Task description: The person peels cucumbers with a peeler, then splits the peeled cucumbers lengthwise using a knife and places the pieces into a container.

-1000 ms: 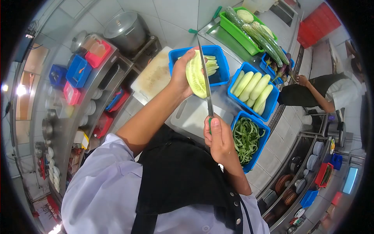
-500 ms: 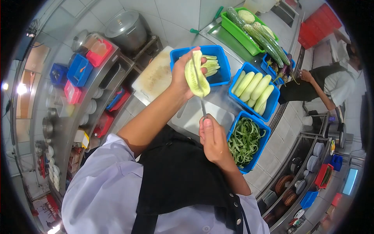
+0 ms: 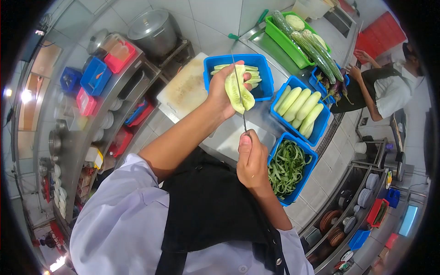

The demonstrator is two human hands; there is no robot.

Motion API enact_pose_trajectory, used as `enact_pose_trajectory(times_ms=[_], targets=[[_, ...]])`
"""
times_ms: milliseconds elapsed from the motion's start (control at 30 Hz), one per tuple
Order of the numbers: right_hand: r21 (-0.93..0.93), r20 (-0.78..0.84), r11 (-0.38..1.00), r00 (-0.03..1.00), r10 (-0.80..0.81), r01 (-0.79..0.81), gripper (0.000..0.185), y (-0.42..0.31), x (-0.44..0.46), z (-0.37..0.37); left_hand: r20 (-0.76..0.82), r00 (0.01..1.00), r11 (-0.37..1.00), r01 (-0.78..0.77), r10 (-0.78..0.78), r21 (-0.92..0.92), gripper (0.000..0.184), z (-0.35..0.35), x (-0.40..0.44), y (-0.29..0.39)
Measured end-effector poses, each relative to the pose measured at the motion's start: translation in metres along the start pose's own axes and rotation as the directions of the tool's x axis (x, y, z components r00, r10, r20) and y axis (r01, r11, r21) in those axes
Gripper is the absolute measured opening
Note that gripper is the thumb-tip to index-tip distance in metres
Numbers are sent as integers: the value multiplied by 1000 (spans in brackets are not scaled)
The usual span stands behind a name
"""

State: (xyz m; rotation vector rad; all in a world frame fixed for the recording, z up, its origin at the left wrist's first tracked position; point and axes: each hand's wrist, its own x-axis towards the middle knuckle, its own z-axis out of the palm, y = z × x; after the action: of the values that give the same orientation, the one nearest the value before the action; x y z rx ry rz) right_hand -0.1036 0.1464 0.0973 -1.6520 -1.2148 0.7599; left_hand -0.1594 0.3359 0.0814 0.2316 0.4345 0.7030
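My left hand (image 3: 221, 98) is closed around a peeled, pale green cucumber (image 3: 231, 91), its seedy cut face showing. A thin knife (image 3: 244, 123) lies lengthwise in the cucumber, which is splitting apart at its near end. Wrapped round the knife's handle is my right hand (image 3: 252, 160), thumb on top. Behind the left hand, a blue tub (image 3: 268, 87) holds cut cucumber strips. To the right, another blue tub (image 3: 278, 113) contains several whole peeled cucumbers. Green peelings (image 3: 288, 167) fill the tub beside my right hand. Below both hands lies a white cutting board (image 3: 221, 143).
A stained cutting board (image 3: 183, 87) sits at the left. At the back is a green basket (image 3: 286, 48) of vegetables, with eggplants (image 3: 337, 89) in a blue tub near it. Another person (image 3: 362, 89) stands at the right. A large lidded pot (image 3: 151, 32) stands back left.
The knife has moved further down through the cucumber, whose near end now spreads into two parts. The other person's hands have lifted away from the eggplant tub. The view has shifted slightly.
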Motion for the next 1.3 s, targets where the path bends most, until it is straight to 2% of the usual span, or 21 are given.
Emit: enact_pose_trajectory(times_ms=[133, 400, 567, 633, 767, 867, 1067, 1133, 1300], targets=[[-7, -17, 1000, 1000, 11, -11, 27, 2, 2, 2, 14, 1000, 999, -5, 5, -36, 25, -2, 1, -3], [69, 21, 997, 999, 37, -39, 30, 9, 3, 6, 48, 992, 989, -109, 114, -99, 29, -4, 4, -4], [87, 9, 996, 1000, 19, -19, 32, 17, 9, 9, 78, 991, 992, -98, 104, -76, 34, -2, 0, -15], [96, -21, 995, 1000, 6, -4, 45, 19, 10, 10, 111, 989, 994, -97, 102, -50, 36, -1, 0, -19], [92, -3, 995, 999, 32, -31, 45, 22, 10, 9, 152, 986, 995, -56, 68, -83, 40, -3, 4, -20], [70, -21, 998, 1000, 4, -3, 44, 22, 11, 11, 118, 991, 995, -54, 64, -83, 40, -3, 3, -21], [89, -59, 995, 998, -31, 36, 41, 22, 16, 13, 165, 986, 995, -22, 37, -93, 37, -6, 3, -27], [123, -37, 992, 999, 6, -1, 34, 20, 17, 11, 129, 991, 997, -25, 34, -74, 35, -7, 6, -27], [58, -70, 998, 997, -22, 26, 31, 31, 21, 15, 45, 994, 994, -106, 104, 30, 30, -5, 6, -36]])
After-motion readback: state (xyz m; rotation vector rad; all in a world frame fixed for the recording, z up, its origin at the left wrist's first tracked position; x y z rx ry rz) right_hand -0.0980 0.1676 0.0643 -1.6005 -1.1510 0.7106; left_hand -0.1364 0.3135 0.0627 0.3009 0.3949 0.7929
